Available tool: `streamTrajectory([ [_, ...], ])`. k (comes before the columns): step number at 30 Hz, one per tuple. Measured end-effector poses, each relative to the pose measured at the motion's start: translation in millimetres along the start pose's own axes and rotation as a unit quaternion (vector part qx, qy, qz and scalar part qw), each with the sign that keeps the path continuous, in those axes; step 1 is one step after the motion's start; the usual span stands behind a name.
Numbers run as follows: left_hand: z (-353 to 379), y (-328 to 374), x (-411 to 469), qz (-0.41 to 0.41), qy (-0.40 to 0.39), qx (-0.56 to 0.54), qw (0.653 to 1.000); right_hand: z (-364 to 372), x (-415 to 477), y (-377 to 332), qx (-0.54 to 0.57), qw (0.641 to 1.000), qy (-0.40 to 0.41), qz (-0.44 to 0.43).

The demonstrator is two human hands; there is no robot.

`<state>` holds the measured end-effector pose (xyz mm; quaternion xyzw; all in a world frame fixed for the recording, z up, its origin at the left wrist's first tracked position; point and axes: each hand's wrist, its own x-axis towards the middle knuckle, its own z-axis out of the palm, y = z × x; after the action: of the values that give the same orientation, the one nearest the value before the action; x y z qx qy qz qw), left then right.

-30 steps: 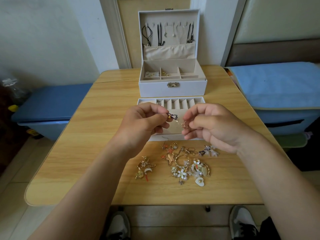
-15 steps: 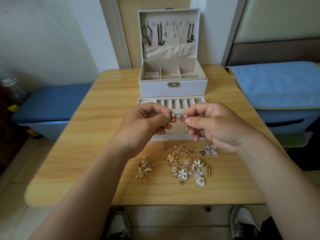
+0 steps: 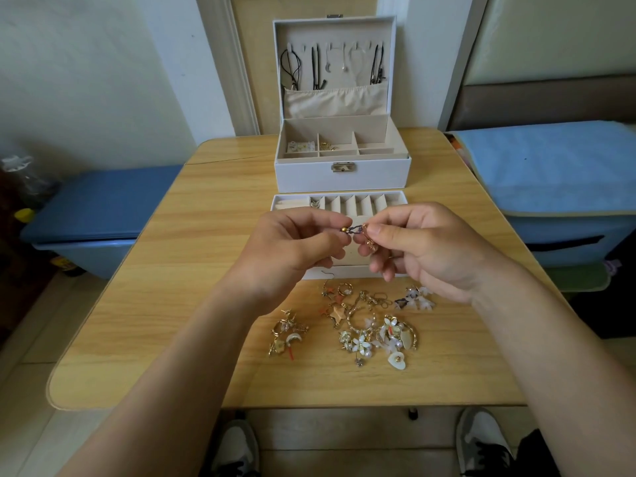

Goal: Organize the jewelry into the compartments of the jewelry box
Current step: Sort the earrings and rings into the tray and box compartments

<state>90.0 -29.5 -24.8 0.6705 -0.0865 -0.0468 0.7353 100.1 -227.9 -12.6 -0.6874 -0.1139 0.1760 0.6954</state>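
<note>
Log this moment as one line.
left hand: pinches dark piece | right hand: pinches gold piece | pieces touch over tray | loose jewelry: on table

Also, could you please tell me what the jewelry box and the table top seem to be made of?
The jewelry box looks like pale grey faux leather, from its smooth matte faces; its beige lining seems velvety. The table top shows light wood grain with a slight sheen, likely laminate or veneer.
</note>
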Motion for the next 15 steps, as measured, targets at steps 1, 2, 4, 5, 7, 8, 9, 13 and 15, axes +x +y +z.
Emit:
streamTrajectory([
  [1, 0.1, -0.1, 0.0, 0.005, -0.004, 0.006, 1.000, -0.1, 0.2, 0.5, 0.001, 1.000, -0.002, -0.002],
  [2, 0.5, 0.0, -0.2, 0.010, -0.009, 0.012, 1.000, -0.3, 0.0, 0.7, 0.003, 1.000, -0.004, -0.005],
  [4, 1.2, -0.2, -0.2, 0.015, -0.011, 0.023, 1.000, -0.7, -0.1, 1.2, 0.007, 1.000, -0.009, -0.010],
  [5, 1.4, -0.4, 0.1, 0.017, -0.008, 0.027, 0.999, -1.0, -0.2, 1.5, 0.011, 1.000, -0.013, -0.011],
  [7, 1.4, -0.8, 0.9, 0.017, -0.006, 0.026, 1.000, -1.9, -0.8, 1.5, 0.015, 1.000, -0.022, -0.010],
  [8, 1.4, -0.7, 1.2, 0.016, -0.005, 0.022, 1.000, -2.4, -0.9, 1.6, 0.016, 0.999, -0.026, -0.008],
  [9, 1.2, -0.6, 1.5, 0.016, -0.005, 0.019, 1.000, -2.9, -0.9, 1.9, 0.019, 0.999, -0.031, -0.007],
  [13, 2.7, 0.3, 2.3, 0.011, -0.005, 0.006, 1.000, -4.2, -0.8, 1.2, 0.036, 0.999, -0.041, 0.001],
  [15, 3.5, 0.5, 2.6, 0.010, -0.002, -0.001, 1.000, -4.1, -0.9, 0.4, 0.043, 0.998, -0.045, 0.002],
])
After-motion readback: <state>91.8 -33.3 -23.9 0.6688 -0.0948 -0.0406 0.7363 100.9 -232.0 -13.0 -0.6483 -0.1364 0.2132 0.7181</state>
